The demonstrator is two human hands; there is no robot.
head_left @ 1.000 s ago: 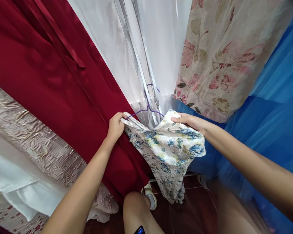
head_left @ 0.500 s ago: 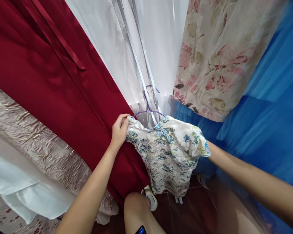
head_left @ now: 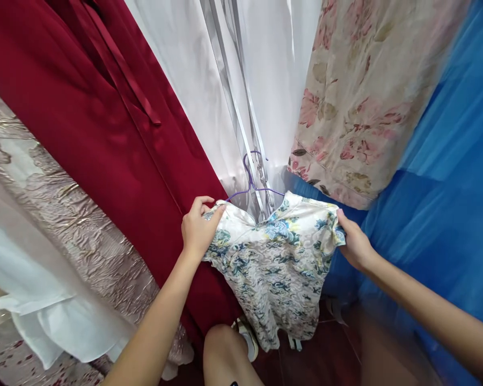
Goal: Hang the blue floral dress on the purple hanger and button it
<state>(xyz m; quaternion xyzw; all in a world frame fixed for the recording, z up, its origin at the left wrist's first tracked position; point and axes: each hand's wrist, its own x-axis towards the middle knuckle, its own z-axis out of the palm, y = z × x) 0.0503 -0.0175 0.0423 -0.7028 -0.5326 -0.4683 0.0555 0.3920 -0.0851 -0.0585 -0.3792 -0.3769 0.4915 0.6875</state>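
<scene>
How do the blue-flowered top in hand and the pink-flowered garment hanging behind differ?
The blue-flowered top has small, crowded motifs; the pink-flowered garment has larger, sparser blooms. The left hand and right hand hold the top; neither touches the garment. The top fits inside the frame; the garment runs past its upper edge. Both are pale.

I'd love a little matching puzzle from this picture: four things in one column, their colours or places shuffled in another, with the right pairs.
Things:
1. Hanger
2. Flowered top
3. Left hand
4. Right hand

Colours or places:
A. In front of blue cloth
B. White with bluish flowers
C. In front of red cloth
D. Purple

Pairs: 1-D, 2-B, 3-C, 4-A
</scene>
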